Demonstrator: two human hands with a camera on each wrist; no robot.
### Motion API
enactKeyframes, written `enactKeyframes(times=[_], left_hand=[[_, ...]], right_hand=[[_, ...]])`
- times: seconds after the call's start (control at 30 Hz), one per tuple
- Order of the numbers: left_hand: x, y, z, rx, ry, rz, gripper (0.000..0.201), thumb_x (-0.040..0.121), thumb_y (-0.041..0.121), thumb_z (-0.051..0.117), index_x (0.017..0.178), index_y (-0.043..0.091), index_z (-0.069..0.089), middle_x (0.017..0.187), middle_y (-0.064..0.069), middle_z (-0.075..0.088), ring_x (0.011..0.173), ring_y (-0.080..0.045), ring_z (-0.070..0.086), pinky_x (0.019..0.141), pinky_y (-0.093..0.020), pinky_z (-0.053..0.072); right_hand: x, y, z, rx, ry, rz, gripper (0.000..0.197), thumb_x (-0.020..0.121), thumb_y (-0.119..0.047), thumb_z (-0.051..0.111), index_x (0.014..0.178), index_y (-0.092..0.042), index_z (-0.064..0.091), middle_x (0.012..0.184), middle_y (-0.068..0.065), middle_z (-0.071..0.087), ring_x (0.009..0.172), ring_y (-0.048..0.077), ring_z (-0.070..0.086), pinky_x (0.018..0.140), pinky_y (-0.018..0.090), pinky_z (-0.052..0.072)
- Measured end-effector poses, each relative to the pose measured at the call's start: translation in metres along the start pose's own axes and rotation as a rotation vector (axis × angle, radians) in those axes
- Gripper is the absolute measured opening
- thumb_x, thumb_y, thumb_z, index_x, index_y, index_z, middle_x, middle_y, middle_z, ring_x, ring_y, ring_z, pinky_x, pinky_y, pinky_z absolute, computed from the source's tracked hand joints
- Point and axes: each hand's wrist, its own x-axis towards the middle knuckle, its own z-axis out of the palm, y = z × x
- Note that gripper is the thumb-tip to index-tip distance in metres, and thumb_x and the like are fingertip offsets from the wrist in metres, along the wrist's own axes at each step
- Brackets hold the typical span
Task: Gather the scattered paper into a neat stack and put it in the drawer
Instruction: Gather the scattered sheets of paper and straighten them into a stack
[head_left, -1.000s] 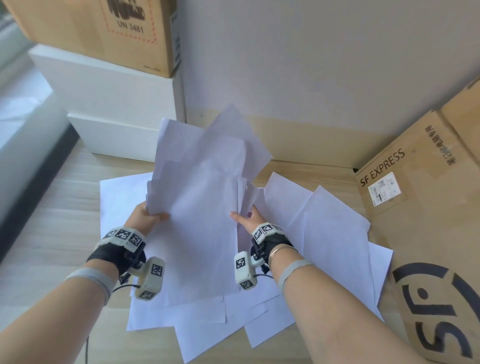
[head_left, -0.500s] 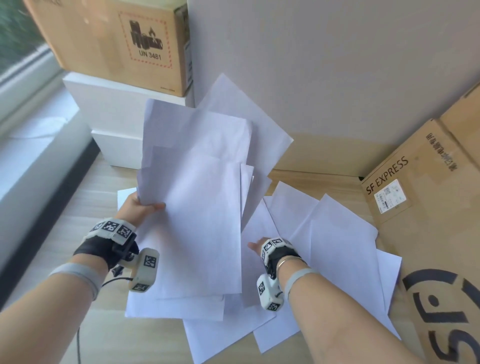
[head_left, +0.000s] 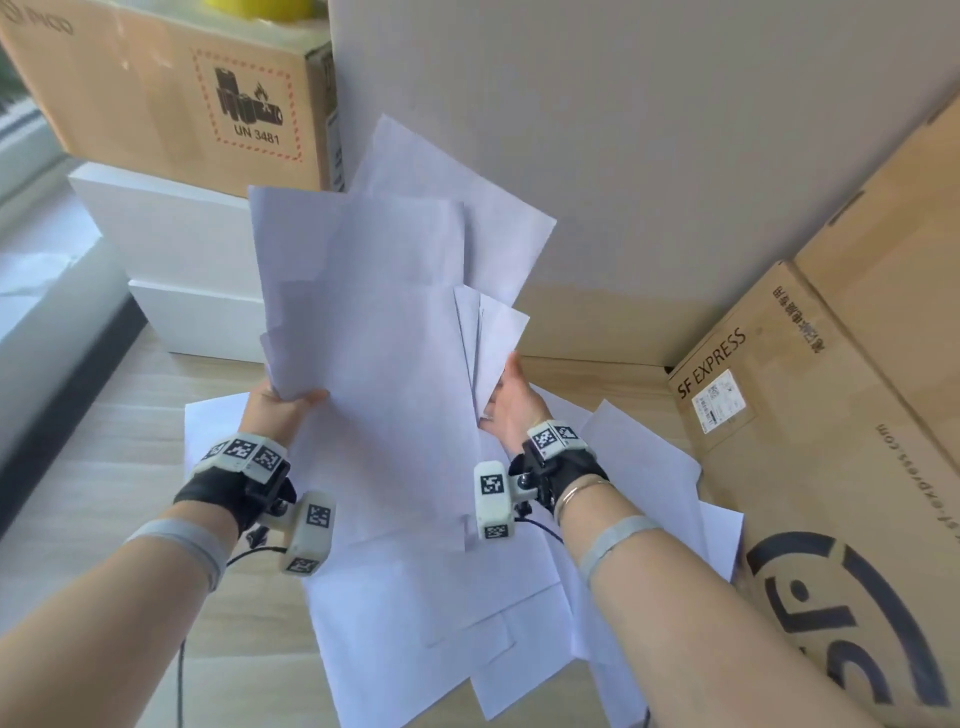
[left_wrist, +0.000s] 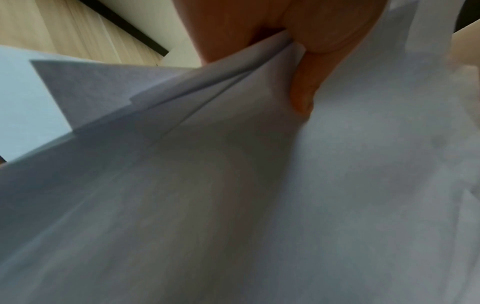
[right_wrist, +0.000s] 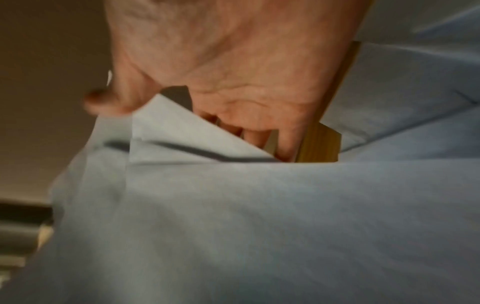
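From the head view, my left hand (head_left: 280, 408) pinches the fanned paper bundle (head_left: 374, 364) above the table (head_left: 104, 467); loose sheets (head_left: 649, 467) lie below. At the left wrist, skewed edges could slip. At the right wrist, my right hand (right_wrist: 233, 82) curls loosely around an edge.

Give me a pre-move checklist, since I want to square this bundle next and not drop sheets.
1. Left hand grip on held sheets: ok, thumb pinches the edge.
2. Right hand grip on the bundle's right edge: cannot tell, fingers hidden behind paper.
3. Held sheets aligned: not ok, corners fan out.
4. All paper gathered: not ok, loose sheets lie on the table.
5. Drawer open and ready: cannot tell, no open drawer shows.
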Motion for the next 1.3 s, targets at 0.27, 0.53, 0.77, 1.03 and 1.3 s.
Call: enactKeyframes(times=[0.27, 0.53, 0.77, 1.03, 1.3], left_hand=[[0.011, 0.013, 0.025, -0.178, -0.184, 0.082, 0.021, 0.073, -0.001, 0.072, 0.079, 0.017, 0.063, 0.065, 0.011, 0.071, 0.07, -0.015, 0.062, 0.082, -0.033, 0.052], [0.015, 0.021, 0.027, -0.231, -0.271, 0.144, 0.039, 0.067, -0.003, 0.076, 0.089, 0.025, 0.061, 0.085, 0.003, 0.068, 0.085, -0.021, 0.061, 0.093, -0.039, 0.047], [0.018, -0.011, 0.025, -0.285, -0.202, 0.036, 0.042, 0.061, 0.013, 0.081, 0.098, 0.016, 0.062, 0.104, -0.015, 0.066, 0.1, -0.03, 0.06, 0.099, -0.049, 0.045], [0.024, 0.0, 0.013, -0.411, -0.182, 0.12, 0.023, 0.097, 0.025, 0.041, 0.084, 0.025, 0.06, 0.067, 0.018, 0.068, 0.065, 0.002, 0.063, 0.07, -0.015, 0.053], [0.032, 0.01, 0.011, -0.301, -0.13, 0.186, 0.024, 0.091, 0.003, 0.049, 0.075, 0.018, 0.058, 0.065, 0.007, 0.063, 0.071, -0.012, 0.059, 0.064, -0.016, 0.056]], right_hand=[[-0.008, -0.027, -0.021, -0.327, 0.321, -0.451, 0.012, 0.082, -0.007, 0.069, 0.077, 0.003, 0.063, 0.067, 0.003, 0.06, 0.064, 0.01, 0.056, 0.066, 0.022, 0.044], [-0.017, -0.028, -0.029, -0.336, 0.221, -0.463, 0.024, 0.075, 0.0, 0.075, 0.066, -0.014, 0.058, 0.047, -0.022, 0.059, 0.039, -0.014, 0.052, 0.054, 0.01, 0.044], [-0.013, -0.001, -0.014, -0.304, 0.311, -0.38, 0.025, 0.082, -0.013, 0.071, 0.066, -0.021, 0.052, 0.075, -0.003, 0.061, 0.072, 0.014, 0.057, 0.061, 0.014, 0.041], [-0.006, -0.005, -0.023, -0.311, 0.277, -0.367, 0.016, 0.084, -0.013, 0.069, 0.096, -0.004, 0.064, 0.082, 0.002, 0.064, 0.074, 0.015, 0.059, 0.075, 0.021, 0.041], [-0.004, -0.004, -0.023, -0.301, 0.28, -0.389, 0.027, 0.086, -0.009, 0.066, 0.108, 0.005, 0.064, 0.091, 0.006, 0.063, 0.077, 0.015, 0.06, 0.063, 0.012, 0.046]])
